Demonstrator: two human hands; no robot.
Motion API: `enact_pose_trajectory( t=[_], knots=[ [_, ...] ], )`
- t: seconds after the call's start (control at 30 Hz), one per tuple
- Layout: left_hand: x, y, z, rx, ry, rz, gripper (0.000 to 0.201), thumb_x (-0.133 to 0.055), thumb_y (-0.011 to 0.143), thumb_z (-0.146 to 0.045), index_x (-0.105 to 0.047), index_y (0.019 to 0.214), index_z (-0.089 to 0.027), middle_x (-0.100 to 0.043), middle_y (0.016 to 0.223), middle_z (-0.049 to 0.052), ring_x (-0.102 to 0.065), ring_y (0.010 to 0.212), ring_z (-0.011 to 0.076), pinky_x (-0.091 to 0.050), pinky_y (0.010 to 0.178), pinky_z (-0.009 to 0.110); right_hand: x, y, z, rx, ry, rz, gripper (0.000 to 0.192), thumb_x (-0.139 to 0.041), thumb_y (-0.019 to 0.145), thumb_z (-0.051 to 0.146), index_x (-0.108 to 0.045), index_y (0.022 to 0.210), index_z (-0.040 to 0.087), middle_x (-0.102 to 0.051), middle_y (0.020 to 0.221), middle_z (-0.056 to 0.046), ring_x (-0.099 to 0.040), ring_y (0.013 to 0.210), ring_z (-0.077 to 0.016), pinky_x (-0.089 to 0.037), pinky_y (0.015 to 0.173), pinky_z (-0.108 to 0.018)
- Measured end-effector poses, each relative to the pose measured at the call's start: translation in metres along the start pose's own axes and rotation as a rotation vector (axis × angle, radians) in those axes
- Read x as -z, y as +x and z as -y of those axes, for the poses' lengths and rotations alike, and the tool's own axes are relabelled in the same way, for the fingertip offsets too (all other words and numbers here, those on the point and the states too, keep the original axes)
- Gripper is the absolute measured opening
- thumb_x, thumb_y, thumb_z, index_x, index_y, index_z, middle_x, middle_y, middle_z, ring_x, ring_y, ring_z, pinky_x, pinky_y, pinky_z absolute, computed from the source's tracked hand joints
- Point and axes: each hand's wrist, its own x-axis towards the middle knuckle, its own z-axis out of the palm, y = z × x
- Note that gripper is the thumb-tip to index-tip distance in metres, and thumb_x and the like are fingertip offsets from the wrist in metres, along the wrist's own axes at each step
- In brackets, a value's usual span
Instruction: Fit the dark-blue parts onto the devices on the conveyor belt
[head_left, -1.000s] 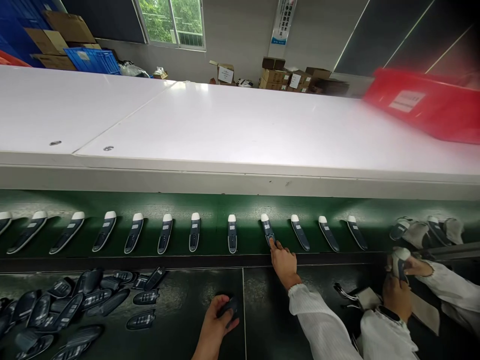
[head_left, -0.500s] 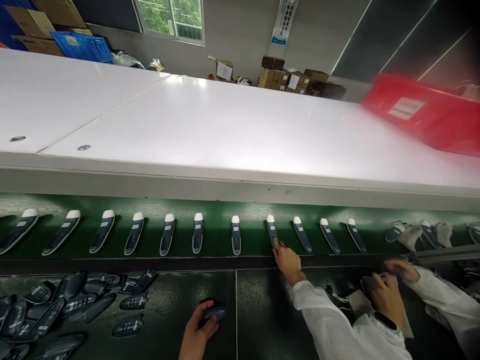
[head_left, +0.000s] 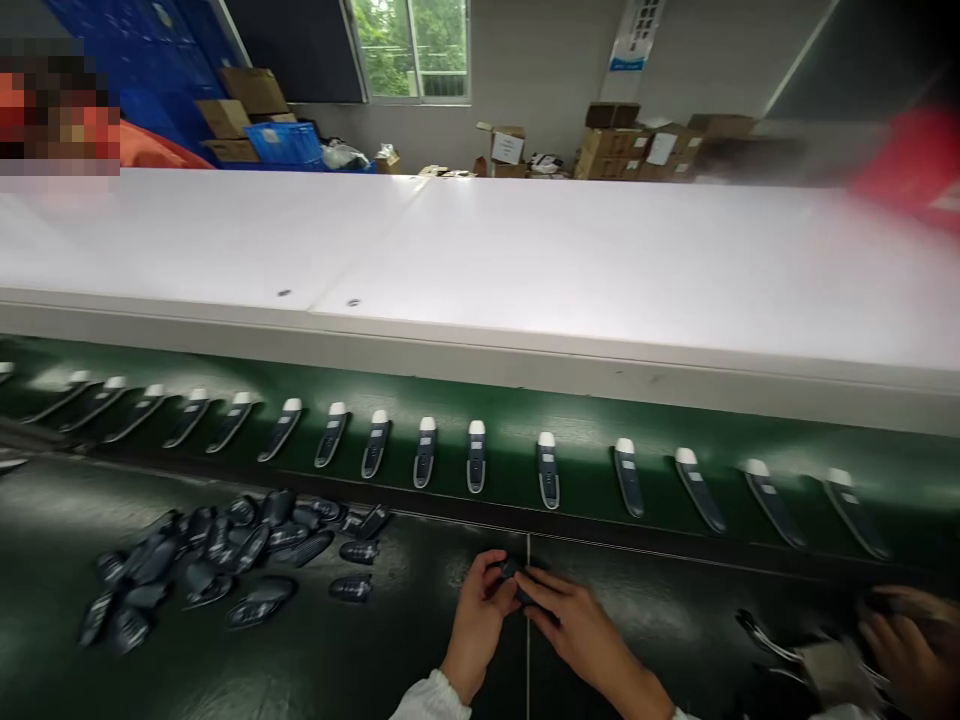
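Observation:
My left hand (head_left: 480,620) has its thumb and fingers closed around a small dark plastic shell (head_left: 512,568). On the same shell, from the right, are the fingertips of my right hand (head_left: 574,620). Fingers cover most of the piece, so its full shape is hidden. Both hands are just above the black work surface, near its pale seam line. Beyond them, on a green conveyor belt, lies a row of slim dark handheld devices with white tips (head_left: 547,470). To the left is a loose pile of similar black ribbed shells (head_left: 255,545).
A white shelf (head_left: 525,250) runs above the belt. At the right edge a co-worker's hand (head_left: 911,640) is beside a pale block and cables (head_left: 829,670). A blurred red bin (head_left: 915,170) sits on the shelf. Cardboard boxes (head_left: 611,145) stand along the wall.
My right hand has left a device on the belt and joined my left hand at the dark shell. The view has swung left, bringing more of the shell pile into sight.

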Motion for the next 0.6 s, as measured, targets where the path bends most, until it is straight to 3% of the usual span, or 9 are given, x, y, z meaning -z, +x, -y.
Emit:
enact_pose_trajectory(
  t=[0.1,0.17,0.23,0.3,0.37,0.43,0.5,0.6],
  knots=[
    [0.025,0.008,-0.006,-0.156,0.167,-0.074,0.055,-0.071,0.076,-0.050,-0.057,0.120,-0.020,-0.064,0.111,0.011,-0.063,0.108,0.0267,-0.051,0.097,0.042,-0.019,0.013,-0.016,0.033,-0.061,-0.094,0.043,-0.048,0.099,0.034,-0.048,0.142,0.040,-0.058,0.140,0.001,-0.058,0.125,-0.0226,-0.050,0.103,-0.036],
    [0.062,0.016,-0.017,-0.384,0.409,-0.291,0.056,-0.068,0.078,-0.051,-0.057,0.124,-0.020,-0.061,0.124,0.013,-0.056,0.120,0.0286,-0.042,0.107,0.045,-0.022,0.030,-0.037,-0.043,-0.157,-0.259,0.045,-0.044,0.100,0.038,-0.046,0.145,0.034,-0.063,0.134,-0.003,-0.062,0.119,-0.0250,-0.054,0.097,-0.039],
    [0.108,0.028,-0.029,-0.612,0.707,-0.617,0.062,-0.059,0.083,-0.055,-0.052,0.132,-0.018,-0.050,0.139,0.016,-0.042,0.135,0.0321,-0.029,0.116,0.051,-0.017,0.047,-0.059,-0.203,-0.275,-0.436,0.048,-0.040,0.101,0.040,-0.047,0.145,0.022,-0.066,0.128,-0.011,-0.064,0.114,-0.0278,-0.056,0.092,-0.041],
    [0.153,0.043,-0.034,-0.646,0.985,-0.811,0.068,-0.051,0.086,-0.058,-0.046,0.141,-0.018,-0.032,0.154,0.018,-0.024,0.145,0.0377,-0.019,0.117,0.061,-0.008,0.060,-0.079,-0.350,-0.384,-0.520,0.049,-0.037,0.102,0.039,-0.049,0.143,0.014,-0.066,0.126,-0.016,-0.063,0.115,-0.0294,-0.054,0.092,-0.042],
    [0.188,0.059,-0.029,-0.593,1.205,-0.770,0.068,-0.042,0.090,-0.060,-0.040,0.148,-0.024,-0.024,0.160,0.015,-0.016,0.147,0.0412,-0.015,0.113,0.070,0.001,0.069,-0.093,-0.437,-0.457,-0.501,0.048,-0.036,0.103,0.036,-0.049,0.143,0.013,-0.065,0.128,-0.016,-0.061,0.117,-0.0288,-0.051,0.096,-0.042],
    [0.210,0.070,-0.017,-0.625,1.348,-0.641,0.063,-0.033,0.093,-0.058,-0.042,0.147,-0.025,-0.031,0.158,0.013,-0.021,0.146,0.0394,-0.019,0.113,0.068,0.006,0.073,-0.101,-0.486,-0.488,-0.460,0.045,-0.037,0.103,0.034,-0.049,0.143,0.015,-0.066,0.128,-0.014,-0.060,0.118,-0.0275,-0.050,0.097,-0.040],
    [0.219,0.074,-0.004,-0.685,1.438,-0.575,0.061,-0.028,0.095,-0.055,-0.049,0.142,-0.023,-0.042,0.151,0.014,-0.034,0.141,0.0369,-0.026,0.114,0.062,0.006,0.074,-0.103,-0.506,-0.497,-0.434,0.043,-0.039,0.102,0.032,-0.050,0.142,0.017,-0.066,0.127,-0.014,-0.059,0.118,-0.0272,-0.049,0.096,-0.040],
    [0.222,0.074,0.008,-0.736,1.525,-0.626,0.058,-0.027,0.097,-0.051,-0.058,0.135,-0.021,-0.055,0.138,0.015,-0.050,0.127,0.0357,-0.039,0.105,0.054,0.004,0.073,-0.104,-0.516,-0.499,-0.404,0.043,-0.038,0.102,0.030,-0.050,0.142,0.020,-0.064,0.130,-0.014,-0.056,0.121,-0.0279,-0.048,0.096,-0.041]
  ],
)
